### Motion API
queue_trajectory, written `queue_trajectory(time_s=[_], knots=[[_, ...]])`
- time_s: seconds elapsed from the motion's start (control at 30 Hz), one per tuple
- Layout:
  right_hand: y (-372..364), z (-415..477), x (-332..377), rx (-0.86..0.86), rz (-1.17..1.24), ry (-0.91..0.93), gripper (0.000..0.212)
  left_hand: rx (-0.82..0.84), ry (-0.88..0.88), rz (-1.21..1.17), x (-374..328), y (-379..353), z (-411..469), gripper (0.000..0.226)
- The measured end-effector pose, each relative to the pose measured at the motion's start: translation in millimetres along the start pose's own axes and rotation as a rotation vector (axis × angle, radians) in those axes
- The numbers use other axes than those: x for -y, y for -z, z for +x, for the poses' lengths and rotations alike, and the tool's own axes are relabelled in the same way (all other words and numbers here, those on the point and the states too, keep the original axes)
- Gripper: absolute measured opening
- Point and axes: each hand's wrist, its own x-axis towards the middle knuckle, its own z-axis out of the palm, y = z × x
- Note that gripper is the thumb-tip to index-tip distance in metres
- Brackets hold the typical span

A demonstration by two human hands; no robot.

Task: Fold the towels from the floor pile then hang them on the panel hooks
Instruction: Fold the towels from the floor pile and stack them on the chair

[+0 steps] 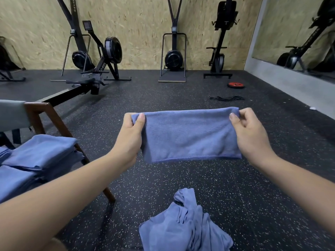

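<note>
A blue towel (190, 134), folded into a wide band, hangs in the air in front of me above the floor. My left hand (131, 134) pinches its top left corner between thumb and fingers. My right hand (249, 131) pinches the top right corner the same way. Below, near the bottom edge of the view, a crumpled pile of blue towels (184, 225) lies on the speckled black floor. At the left, several folded blue towels (39, 156) are stacked on a wooden chair (52, 120). No panel hooks are in view.
Rowing and ski machines (107, 57) stand along the chipboard back wall. A red weight plate (235, 85) and black straps (226, 98) lie on the floor at the right. A mirror (299, 33) covers the right wall.
</note>
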Motion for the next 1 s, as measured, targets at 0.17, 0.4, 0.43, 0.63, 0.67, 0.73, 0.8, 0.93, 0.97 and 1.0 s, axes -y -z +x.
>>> queue_trajectory(time_s=[0.17,0.4,0.43,0.63,0.67,0.73,0.8,0.93,0.97,1.0], knots=[[2,-4,13,-0.048,-0.03,0.031,0.027,-0.108,-0.248,0.273,-3,2,0,0.019],[7,5,6,-0.031,0.044,-0.026,0.026,-0.091,-0.346,0.471,-10,11,5,0.021],[7,6,3,-0.028,0.062,-0.04,0.026,-0.092,-0.3,0.469,-7,12,6,0.023],[-2,-4,5,0.047,0.086,-0.057,0.026,0.018,-0.108,0.381,0,0,-4,0.041],[-5,-8,8,0.083,0.087,-0.041,0.027,0.05,-0.1,0.373,-1,-4,-8,0.041],[-11,-17,16,0.157,0.076,-0.009,0.027,0.112,-0.076,0.354,-4,-13,-17,0.037],[-18,-27,25,0.214,0.038,0.021,0.026,0.173,-0.055,0.328,-8,-23,-26,0.031],[-29,-47,44,0.291,-0.008,0.077,0.022,0.266,-0.061,0.28,-16,-37,-41,0.034],[-32,-50,48,0.304,-0.002,0.083,0.02,0.283,-0.071,0.278,-18,-38,-45,0.033],[-34,-53,51,0.308,0.007,0.091,0.02,0.297,-0.08,0.281,-19,-40,-47,0.03]])
